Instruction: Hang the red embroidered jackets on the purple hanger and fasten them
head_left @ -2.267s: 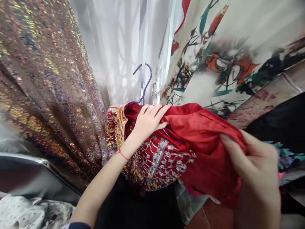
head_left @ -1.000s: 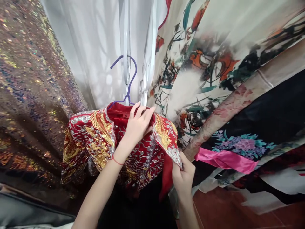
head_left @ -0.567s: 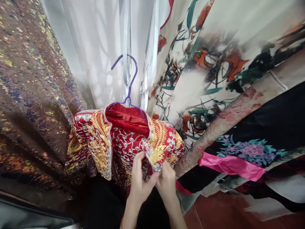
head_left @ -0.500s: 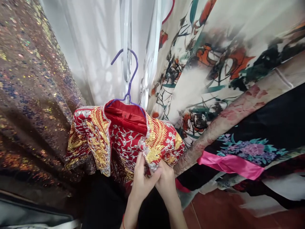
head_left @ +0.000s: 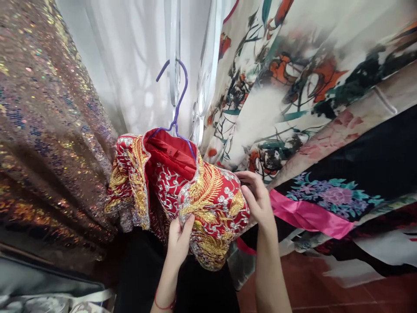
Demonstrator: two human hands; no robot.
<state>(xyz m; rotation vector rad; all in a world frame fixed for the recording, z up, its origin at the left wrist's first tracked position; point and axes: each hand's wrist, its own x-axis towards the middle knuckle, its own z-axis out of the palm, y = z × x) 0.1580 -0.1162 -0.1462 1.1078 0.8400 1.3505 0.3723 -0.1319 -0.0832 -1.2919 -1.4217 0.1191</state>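
Setting: a clothing shop or costume-hire room, crowded with hung garments. Evidence: a sequinned iridescent gown, sheer white drapery, a cream robe with painted floral print and a black floral robe with pink sash hang closely side by side. A red embroidered jacket hangs on a purple wire hanger and carries an "S" size label; red floor tiles show below.

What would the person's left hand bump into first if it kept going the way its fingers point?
The left hand points up into the red jacket with gold and silver embroidery, whose front edge it already grips.
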